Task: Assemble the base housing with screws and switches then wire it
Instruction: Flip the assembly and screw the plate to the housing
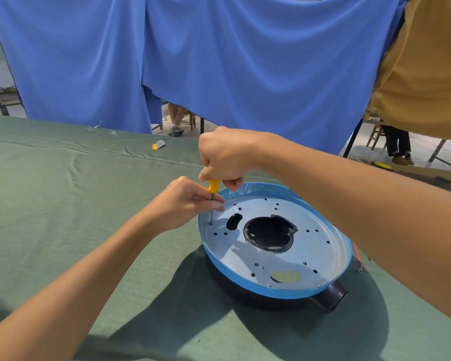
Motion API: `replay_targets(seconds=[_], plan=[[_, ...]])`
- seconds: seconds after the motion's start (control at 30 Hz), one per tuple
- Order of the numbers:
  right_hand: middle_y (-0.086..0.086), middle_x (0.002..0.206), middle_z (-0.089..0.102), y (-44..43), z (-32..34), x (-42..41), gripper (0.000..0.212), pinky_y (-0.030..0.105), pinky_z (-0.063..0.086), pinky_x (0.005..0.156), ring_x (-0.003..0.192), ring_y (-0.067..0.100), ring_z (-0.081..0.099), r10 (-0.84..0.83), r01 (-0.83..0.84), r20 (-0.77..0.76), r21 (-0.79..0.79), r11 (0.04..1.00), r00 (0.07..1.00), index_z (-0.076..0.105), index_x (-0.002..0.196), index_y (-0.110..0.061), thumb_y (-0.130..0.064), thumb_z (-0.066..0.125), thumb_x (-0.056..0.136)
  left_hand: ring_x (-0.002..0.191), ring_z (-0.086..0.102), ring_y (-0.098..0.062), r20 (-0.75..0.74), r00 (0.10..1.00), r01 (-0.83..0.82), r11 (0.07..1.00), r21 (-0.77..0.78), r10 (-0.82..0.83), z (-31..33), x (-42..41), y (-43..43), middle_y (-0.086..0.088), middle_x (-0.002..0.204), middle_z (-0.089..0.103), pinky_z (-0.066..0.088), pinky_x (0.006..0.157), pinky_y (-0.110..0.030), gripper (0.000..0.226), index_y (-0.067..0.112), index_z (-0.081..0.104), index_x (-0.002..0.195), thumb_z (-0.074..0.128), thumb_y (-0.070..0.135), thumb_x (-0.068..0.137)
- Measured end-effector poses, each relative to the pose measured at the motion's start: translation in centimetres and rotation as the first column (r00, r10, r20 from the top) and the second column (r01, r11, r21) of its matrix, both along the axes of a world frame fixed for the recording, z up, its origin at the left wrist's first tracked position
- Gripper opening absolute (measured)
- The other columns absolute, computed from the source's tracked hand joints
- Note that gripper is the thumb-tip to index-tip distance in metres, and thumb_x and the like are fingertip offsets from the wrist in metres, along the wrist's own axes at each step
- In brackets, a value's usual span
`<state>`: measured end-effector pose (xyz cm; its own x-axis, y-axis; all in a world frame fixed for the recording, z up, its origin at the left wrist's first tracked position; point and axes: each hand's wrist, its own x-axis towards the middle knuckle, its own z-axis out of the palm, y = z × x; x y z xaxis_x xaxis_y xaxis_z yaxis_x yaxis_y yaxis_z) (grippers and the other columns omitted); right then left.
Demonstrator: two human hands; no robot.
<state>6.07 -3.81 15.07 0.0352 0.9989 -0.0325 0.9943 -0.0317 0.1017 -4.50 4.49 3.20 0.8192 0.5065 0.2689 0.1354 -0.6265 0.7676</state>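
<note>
1. A round base housing point(271, 291), dark plastic below with a pale perforated metal plate and a blue-filmed rim on top, sits on the green-cloth-covered table point(63, 191), right of centre and near the person.
2. A short black tube stub point(331, 298) juts from the housing's near right side.
3. The right hand point(225, 157) is above the housing's far left rim, its grip clamped round the top of an upright yellow-handled screwdriver point(213, 187).
4. The left hand point(185, 204) has its grip pinched on the metal shaft just below the handle.
5. The screwdriver's tip meets a small hole by the plate's left rim; whether a screw sits there cannot be told.
6. A thin red wire point(357, 254) with a ring terminal lies on the table just right of the housing.
7. A small yellow and grey object point(158, 145) lies towards the table's far edge; blue cloth point(219, 61) hangs behind.
</note>
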Motion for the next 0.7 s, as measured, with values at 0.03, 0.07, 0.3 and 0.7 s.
replay_targets(seconds=[0.03,0.07,0.3,0.7], plan=[[0.0,0.043,0.063,0.0,-0.1,0.0,0.038,0.029,0.059,0.063,0.044,0.015,0.064,-0.025,0.025,-0.024,-0.002,1.0,0.999,0.055,0.058,-0.009,-0.02,0.053,0.095,0.082,0.067,0.003,0.026,0.999,-0.035,0.999,-0.016,0.035,0.0,0.1,-0.2,0.014,0.086,0.076,0.054,0.085,-0.021,0.009,0.023,0.08,0.084,0.08,0.015,0.079],[0.0,0.043,0.062,-0.1,-0.2,0.1,0.039,0.03,0.059,0.064,0.04,0.014,0.062,-0.054,0.054,-0.04,-0.011,0.998,0.998,0.055,0.057,-0.008,-0.016,0.049,0.095,0.077,0.065,0.001,0.047,0.996,-0.081,0.997,-0.012,0.082,0.0,0.3,-0.3,0.011,0.082,0.077,0.052,0.08,-0.022,0.011,0.026,0.08,0.08,0.084,0.018,0.074],[-0.003,0.059,0.068,-0.4,0.7,0.4,0.036,0.022,0.053,0.056,0.048,0.01,0.067,-0.092,0.083,-0.073,-0.127,0.989,0.993,0.064,0.077,-0.008,-0.04,0.059,0.093,0.09,0.062,0.013,0.071,0.994,-0.085,0.994,0.063,0.08,-0.3,0.8,-0.7,0.005,0.091,0.077,0.035,0.109,-0.025,0.006,0.017,0.08,0.076,0.078,0.014,0.081],[-0.001,0.07,0.073,1.1,0.1,-0.4,0.024,0.017,0.045,0.043,0.06,0.016,0.061,-0.071,0.089,0.124,-0.145,0.985,0.99,0.069,0.081,-0.004,-0.018,0.057,0.096,0.106,0.057,0.017,0.056,0.996,0.062,0.986,0.158,-0.072,-0.9,0.2,-0.3,0.007,0.106,0.074,0.015,0.123,-0.033,0.018,0.012,0.078,0.099,0.06,0.014,0.096]])
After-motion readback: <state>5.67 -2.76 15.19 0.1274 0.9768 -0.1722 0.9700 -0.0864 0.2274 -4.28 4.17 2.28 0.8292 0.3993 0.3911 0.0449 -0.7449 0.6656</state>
